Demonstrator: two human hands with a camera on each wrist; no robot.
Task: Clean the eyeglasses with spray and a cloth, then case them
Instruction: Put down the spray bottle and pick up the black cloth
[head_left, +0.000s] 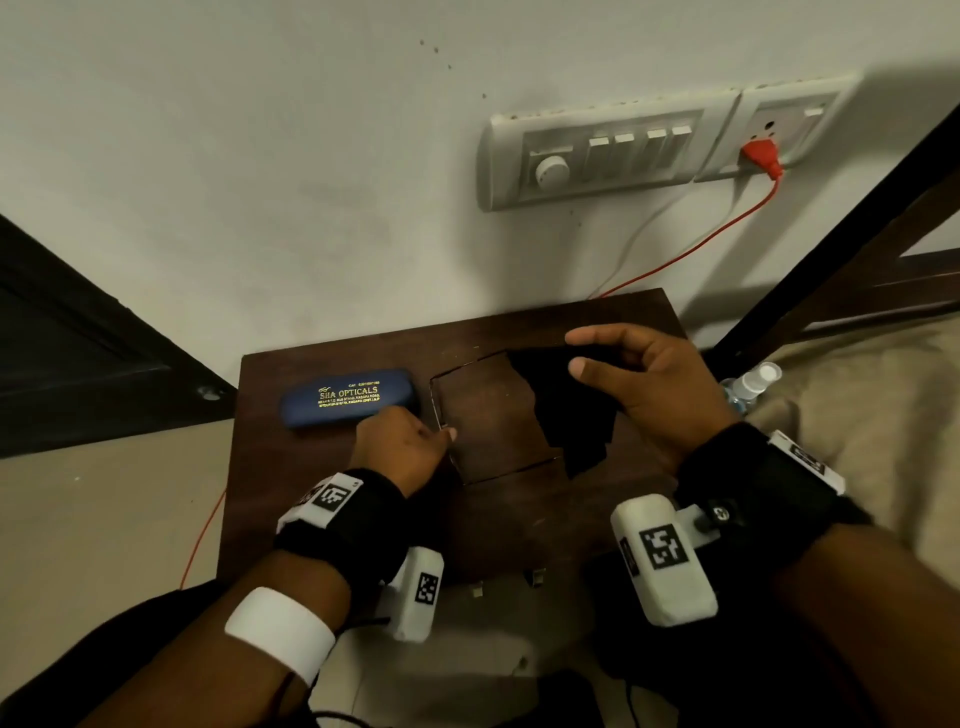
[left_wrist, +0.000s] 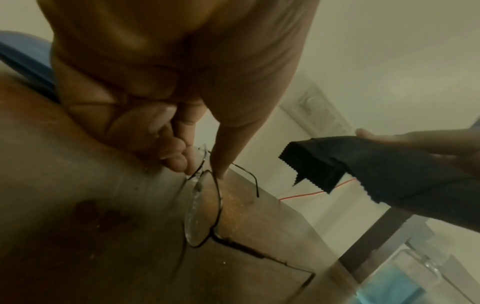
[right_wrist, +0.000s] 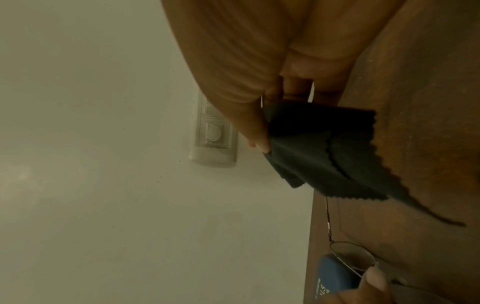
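Observation:
Thin wire-framed eyeglasses (head_left: 441, 415) (left_wrist: 202, 207) (right_wrist: 353, 255) stand on the dark wooden table (head_left: 332, 467) with their temples unfolded. My left hand (head_left: 410, 441) (left_wrist: 197, 164) pinches the frame at the bridge between thumb and fingers. My right hand (head_left: 644, 384) (right_wrist: 262, 127) holds a black microfibre cloth (head_left: 566, 405) (left_wrist: 363, 164) (right_wrist: 324, 152) just above the table, to the right of the glasses. The blue eyeglass case (head_left: 345, 397) (right_wrist: 332, 275), printed with gold lettering, lies closed at the table's left. A clear spray bottle (head_left: 753, 384) (left_wrist: 405, 275) lies off the table's right edge.
The small table stands against a white wall with a switchboard (head_left: 613, 150) and a red plug and cable (head_left: 761, 156). A dark wooden frame (head_left: 857, 249) rises at the right, above beige bedding (head_left: 857, 395). Tan floor (head_left: 104, 519) lies to the left.

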